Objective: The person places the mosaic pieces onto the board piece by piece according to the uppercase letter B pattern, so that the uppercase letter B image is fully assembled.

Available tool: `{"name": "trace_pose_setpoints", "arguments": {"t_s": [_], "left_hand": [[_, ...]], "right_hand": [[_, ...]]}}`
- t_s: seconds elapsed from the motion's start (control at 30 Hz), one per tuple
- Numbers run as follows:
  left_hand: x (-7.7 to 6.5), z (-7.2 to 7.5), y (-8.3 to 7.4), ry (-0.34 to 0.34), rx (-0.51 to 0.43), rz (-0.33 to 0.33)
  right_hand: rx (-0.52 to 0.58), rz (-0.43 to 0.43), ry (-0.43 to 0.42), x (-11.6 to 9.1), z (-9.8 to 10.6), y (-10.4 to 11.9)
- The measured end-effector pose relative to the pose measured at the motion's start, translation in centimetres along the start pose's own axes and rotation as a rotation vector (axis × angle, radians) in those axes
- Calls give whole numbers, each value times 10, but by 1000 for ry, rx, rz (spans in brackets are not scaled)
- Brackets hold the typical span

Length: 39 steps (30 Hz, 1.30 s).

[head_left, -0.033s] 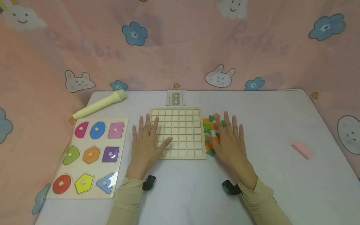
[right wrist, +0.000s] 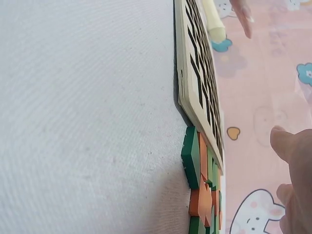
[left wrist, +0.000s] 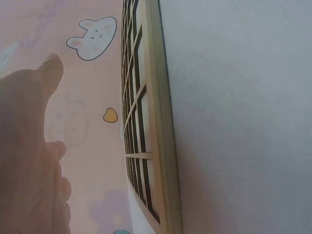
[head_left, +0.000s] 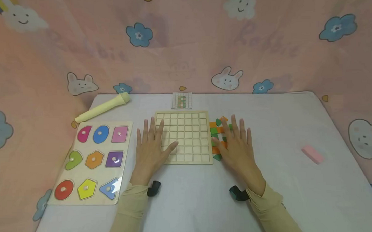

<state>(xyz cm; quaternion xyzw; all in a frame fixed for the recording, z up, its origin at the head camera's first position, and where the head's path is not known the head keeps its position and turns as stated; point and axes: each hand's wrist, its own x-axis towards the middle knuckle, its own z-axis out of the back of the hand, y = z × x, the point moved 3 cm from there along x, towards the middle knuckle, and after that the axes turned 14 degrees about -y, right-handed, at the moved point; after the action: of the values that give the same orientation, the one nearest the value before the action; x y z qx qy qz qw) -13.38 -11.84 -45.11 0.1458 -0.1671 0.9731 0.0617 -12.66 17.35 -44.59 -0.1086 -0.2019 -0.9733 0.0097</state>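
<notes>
A pale wooden grid board (head_left: 190,139) with raised square cells lies mid-table, its cells bare. My left hand (head_left: 150,151) spreads flat over the board's left edge, fingers straight and thumb pointing inward. In the left wrist view, a gap separates that hand (left wrist: 29,146) from the board's frame (left wrist: 163,122). Along the board's right side lie several green and orange tiles (head_left: 216,150), partly covered by my right hand (head_left: 239,153), which is also spread with fingers extended. The right wrist view has the hand (right wrist: 300,170) raised over the green tile (right wrist: 191,158) and its neighbours. Neither hand holds anything.
On the left lies a knobbed shape puzzle (head_left: 94,173) with colourful pieces. Behind it rests a pale yellow microphone-shaped stick (head_left: 102,108). A small pattern card (head_left: 181,101) lies beyond the grid board. A pink block (head_left: 312,154) sits at the right.
</notes>
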Motion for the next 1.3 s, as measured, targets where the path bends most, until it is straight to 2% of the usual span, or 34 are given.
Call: {"name": "trace_pose_setpoints", "arguments": {"t_s": [0.3,0.8,0.93,1.17,1.3], "left_hand": [[0,1,0,2,1,3],[-1,2,2,44,-31,30],[-1,2,6,96,-97,50],[-6,1,19,228,-310,159],[-10,2,26,274,-362,186]], "right_hand": [[10,-8,10,0,-1,-1],[20,20,24,4,-1,-3],[69,46,36,8,-2,-5],[196,75,63,25,-6,-15],[216,84,58,36,-10,-23]]}}
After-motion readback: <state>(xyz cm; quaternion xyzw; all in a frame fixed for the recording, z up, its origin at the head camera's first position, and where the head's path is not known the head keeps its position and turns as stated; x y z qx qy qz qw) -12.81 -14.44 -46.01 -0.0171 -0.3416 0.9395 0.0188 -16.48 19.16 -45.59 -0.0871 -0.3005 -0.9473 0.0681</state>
